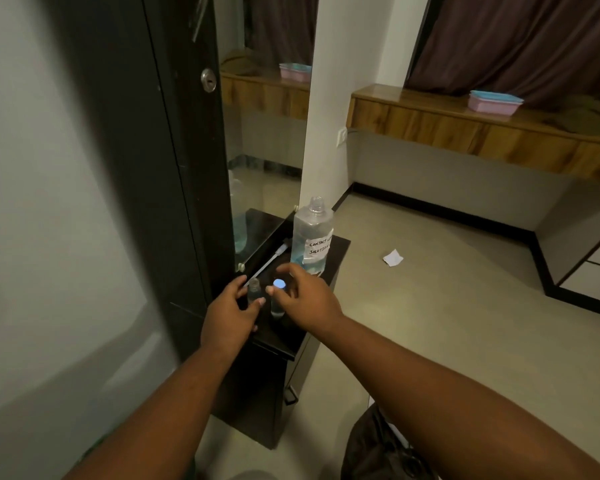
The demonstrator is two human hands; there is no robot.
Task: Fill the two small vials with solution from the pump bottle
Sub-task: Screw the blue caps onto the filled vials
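Left hand [230,311] is gripping the open vial [254,289], fingers curled round it. Right hand [303,295] is pinching the blue cap [279,283] atop the second vial [277,306], just beside. Both are standing on the black table [288,336], near the uncapped bottle [311,237]; its pump [269,259] is lying alongside.

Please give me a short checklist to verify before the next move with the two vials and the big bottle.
1. Big bottle stands upright with liquid inside: ok.
2. Big bottle neck open, pump lying beside it: ok.
3. Left vial open, left hand around it: ok.
4. Right vial open: not ok, blue cap sits on it, right hand at the cap.
5. Liquid level in the vials: cannot tell.
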